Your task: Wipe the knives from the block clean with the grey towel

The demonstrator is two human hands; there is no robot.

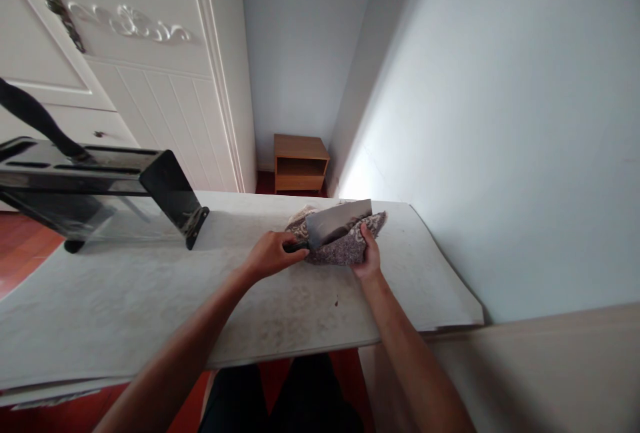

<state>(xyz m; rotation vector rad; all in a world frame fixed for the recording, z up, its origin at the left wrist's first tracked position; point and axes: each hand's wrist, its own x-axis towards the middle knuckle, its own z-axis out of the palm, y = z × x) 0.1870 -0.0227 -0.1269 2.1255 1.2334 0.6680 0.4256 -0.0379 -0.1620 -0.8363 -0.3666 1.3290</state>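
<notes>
A cleaver point(336, 221) with a broad, shiny blade is held over the table, its edge side down toward a patterned cloth point(340, 250). My left hand point(274, 254) is closed round the cleaver's dark handle. My right hand point(369, 254) grips the grey-brown cloth from below and at its right end, thumb on top near the blade. The cloth is folded about the lower side of the blade, and part of it shows behind the handle. The fingers of my right hand are mostly hidden under the cloth.
A black knife block point(170, 186) with clear sides stands on the left of the white table point(240, 313), a black-handled knife point(40, 120) in it. Beyond the table are a white wardrobe point(165, 86) and a small wooden cabinet point(300, 148). A wall point(500, 153) rises on the right.
</notes>
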